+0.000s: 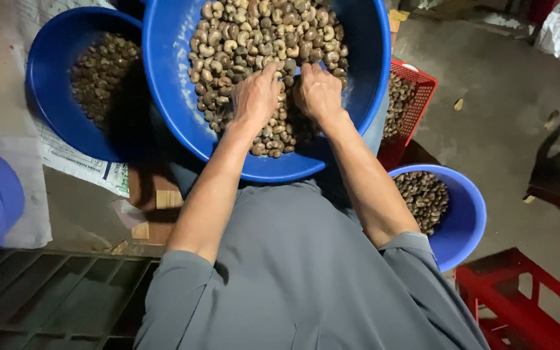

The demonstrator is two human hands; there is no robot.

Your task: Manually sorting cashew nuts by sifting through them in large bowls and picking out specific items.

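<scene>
Both hands, left hand and right hand, rest side by side, fingers loosely curled into cashew nuts heaped directly ahead in a blue basin.

The person wore a plain grey short-sleeved shirt of smooth, slightly creased cloth, filling the view toward six o'clock. Its sleeves ended above the elbows with stitched hems, one at about eight o'clock, the other at four. Both forearms were bare, lean and sinewy. The left hand and right hand, toward twelve o'clock, carried no gloves, rings or watch.
</scene>
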